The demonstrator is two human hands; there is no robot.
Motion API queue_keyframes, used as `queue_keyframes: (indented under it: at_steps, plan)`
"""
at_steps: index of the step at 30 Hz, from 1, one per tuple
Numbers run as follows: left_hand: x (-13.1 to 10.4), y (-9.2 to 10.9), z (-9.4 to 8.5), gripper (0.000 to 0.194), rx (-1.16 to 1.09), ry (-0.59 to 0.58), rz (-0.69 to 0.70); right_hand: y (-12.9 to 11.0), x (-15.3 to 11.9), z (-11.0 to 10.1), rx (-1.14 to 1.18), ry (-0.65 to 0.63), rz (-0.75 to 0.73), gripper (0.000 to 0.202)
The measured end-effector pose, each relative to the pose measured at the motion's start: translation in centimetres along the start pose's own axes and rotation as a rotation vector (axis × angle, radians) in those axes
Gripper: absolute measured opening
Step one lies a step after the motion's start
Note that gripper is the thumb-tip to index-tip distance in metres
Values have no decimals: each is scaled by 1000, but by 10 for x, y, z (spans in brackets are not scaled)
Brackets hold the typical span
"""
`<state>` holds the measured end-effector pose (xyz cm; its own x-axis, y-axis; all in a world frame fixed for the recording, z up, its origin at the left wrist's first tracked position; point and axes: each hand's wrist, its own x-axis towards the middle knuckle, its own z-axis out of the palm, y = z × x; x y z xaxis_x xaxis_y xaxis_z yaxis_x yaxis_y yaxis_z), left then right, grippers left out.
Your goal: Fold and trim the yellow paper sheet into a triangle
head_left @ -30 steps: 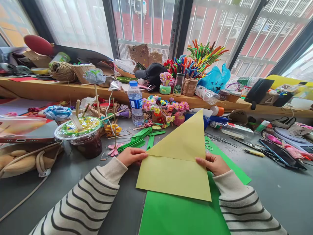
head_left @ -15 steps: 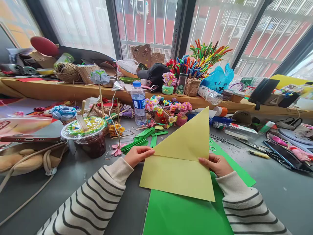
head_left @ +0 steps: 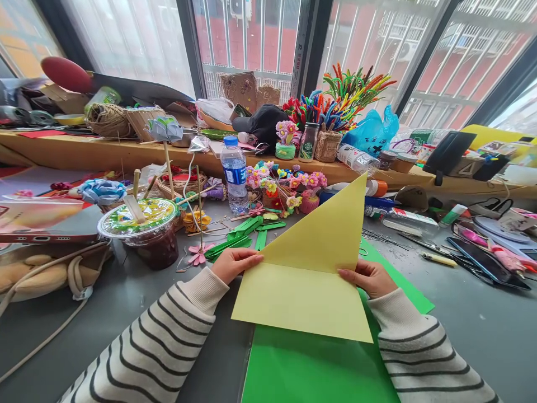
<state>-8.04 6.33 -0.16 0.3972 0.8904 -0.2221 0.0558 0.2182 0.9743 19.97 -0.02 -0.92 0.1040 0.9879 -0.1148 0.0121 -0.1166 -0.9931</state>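
Note:
A yellow sheet of paper point(head_left: 302, 299) with a crease across its middle is held up over green paper point(head_left: 310, 369) on the grey table. Its upper part rises to a point at the right. My left hand point(head_left: 235, 264) pinches the left edge near the crease, thumb on the front. On the right edge, at the same crease, my right hand point(head_left: 371, 278) grips the sheet with the thumb in front; its other fingers are partly behind the paper. A second green piece point(head_left: 403, 285) lies flat beyond my right hand.
A lidded cup of dark drink point(head_left: 153, 246) and a water bottle point(head_left: 235, 179) stand left of the paper. Green sticks point(head_left: 239, 232) and crochet flowers point(head_left: 289, 184) lie behind it. To the right are a phone point(head_left: 486, 262) and tools. A cluttered shelf point(head_left: 197, 168) runs behind.
The upper part of the yellow sheet has tilted, its tip shifting slightly right and up, while the lower part spreads a little wider. Both hands keep their hold. The view has shifted slightly.

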Motion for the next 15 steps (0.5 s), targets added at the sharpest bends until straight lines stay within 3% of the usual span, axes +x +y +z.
queue_keyframes:
  at_steps: [6,15]
  plan:
    - [3,-6,0,42,-122,-190,-78,2,0,-3,-4,-11,-30,24]
    - [2,-7,-4,31,-193,-294,-116,6,2,-8,-58,-30,-50,27]
